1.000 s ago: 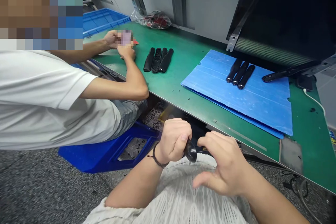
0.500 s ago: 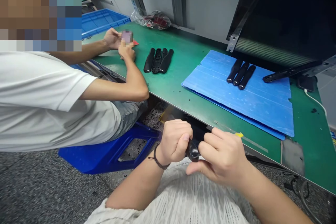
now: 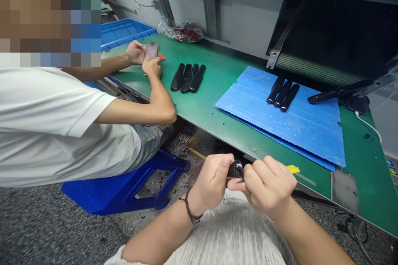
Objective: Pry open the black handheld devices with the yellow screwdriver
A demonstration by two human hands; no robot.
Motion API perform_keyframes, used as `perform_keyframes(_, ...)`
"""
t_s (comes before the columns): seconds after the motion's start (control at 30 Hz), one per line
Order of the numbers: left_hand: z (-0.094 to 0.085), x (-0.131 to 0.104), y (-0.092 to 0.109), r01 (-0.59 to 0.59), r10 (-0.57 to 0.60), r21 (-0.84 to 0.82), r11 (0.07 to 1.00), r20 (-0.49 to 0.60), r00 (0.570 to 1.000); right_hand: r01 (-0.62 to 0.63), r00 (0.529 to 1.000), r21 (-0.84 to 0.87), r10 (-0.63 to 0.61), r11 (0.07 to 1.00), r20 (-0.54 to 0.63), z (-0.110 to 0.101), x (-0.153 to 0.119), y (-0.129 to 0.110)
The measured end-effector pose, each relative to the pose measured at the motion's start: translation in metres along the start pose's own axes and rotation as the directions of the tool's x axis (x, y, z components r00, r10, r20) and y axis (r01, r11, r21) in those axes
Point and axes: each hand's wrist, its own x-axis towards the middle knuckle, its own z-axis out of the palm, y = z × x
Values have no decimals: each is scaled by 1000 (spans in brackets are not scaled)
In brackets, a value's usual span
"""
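In front of my lap, my left hand [image 3: 213,180] is wrapped round a glossy black plastic handle piece [image 3: 236,168]; only its rounded end shows. Close on its right, my right hand [image 3: 270,182] is closed round a slim tool with a yellow end [image 3: 292,169] that sticks out behind the knuckles. My right thumb lies under the black piece, with a small dark tip beside it. The rest of the tool is hidden in my fist. On the blue board [image 3: 298,132] lie three similar black handle pieces [image 3: 282,93] side by side.
At left a co-worker [image 3: 77,128] sits on a blue stool [image 3: 124,186], hands on the green table [image 3: 192,109]. More black pieces [image 3: 188,78] lie near them. A blue crate [image 3: 127,31], a plastic bag [image 3: 186,32], a dark bar [image 3: 338,92] and a phone-like slab [image 3: 344,188] are around.
My hands have turned, and the black piece's end now points up more. My right thumb has come in under it. More of the yellow end shows. The whole view has shifted slightly.
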Motion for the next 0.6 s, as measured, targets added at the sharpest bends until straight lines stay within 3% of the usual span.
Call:
perform_keyframes(0.1, 0, 0, -4, 165, -97, -270, 949, 248, 964, -62, 998, 208, 59, 976, 21, 1, -2, 8)
perform_keyframes(0.17, 0, -1, -9, 238, -121, -381, 893, 307, 944, -151, 988, 364, 136, 919, 67, -1, -3, 15)
perform_keyframes(0.3, 0, 0, -18, 148, -70, -361, 921, 220, 973, -302, 950, 384, 241, 873, 199, -13, 0, 26)
perform_keyframes(0.43, 1, 4, -13, 43, 1, -246, 968, 176, 984, -251, 944, 285, 169, 925, 284, -21, 10, 31)
perform_keyframes(0.6, 4, 7, -3, -22, 68, -225, 974, 199, 978, -218, 937, 212, 144, 953, 317, -20, 23, 31)
